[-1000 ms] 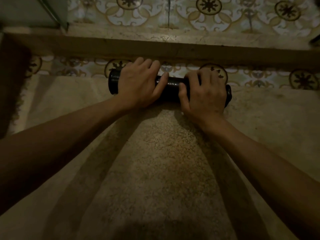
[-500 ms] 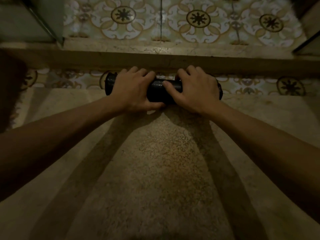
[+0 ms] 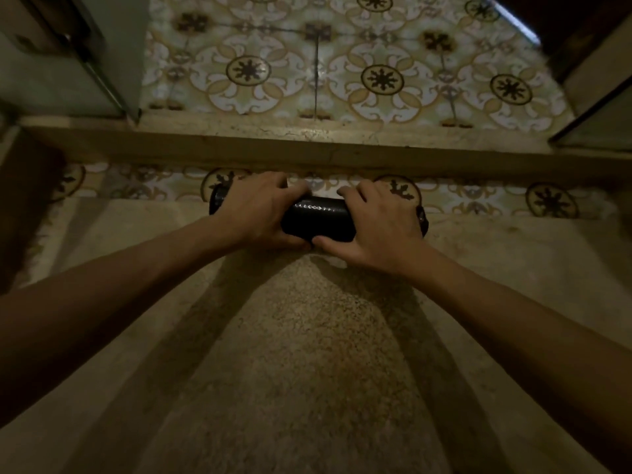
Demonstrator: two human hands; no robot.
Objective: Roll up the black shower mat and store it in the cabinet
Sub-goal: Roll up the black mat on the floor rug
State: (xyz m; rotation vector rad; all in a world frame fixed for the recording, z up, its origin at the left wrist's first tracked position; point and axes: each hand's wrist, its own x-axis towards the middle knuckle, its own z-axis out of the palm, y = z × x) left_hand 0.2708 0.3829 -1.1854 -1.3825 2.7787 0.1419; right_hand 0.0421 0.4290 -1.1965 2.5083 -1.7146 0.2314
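The black shower mat [image 3: 319,218] is a tight horizontal roll lying at the far edge of a beige speckled floor. My left hand [image 3: 263,208] wraps the roll's left part, fingers over the top and thumb underneath. Over the right part lies my right hand [image 3: 379,224], its thumb under the roll's front. Both thumbs nearly meet below the shiny middle stretch. Only the middle and the two end caps of the roll show. No cabinet can be made out with certainty.
Just beyond the roll a raised stone curb [image 3: 307,148] runs across. Past it lies patterned floral tile [image 3: 342,73]. A glass panel with a metal frame [image 3: 85,56] stands at the upper left, and another dark-edged panel [image 3: 598,107] at the upper right.
Both hands have shifted their hold on the roll, thumbs now tucked under its front. The roll stays by the curb, and the view has tilted to show more tile beyond.
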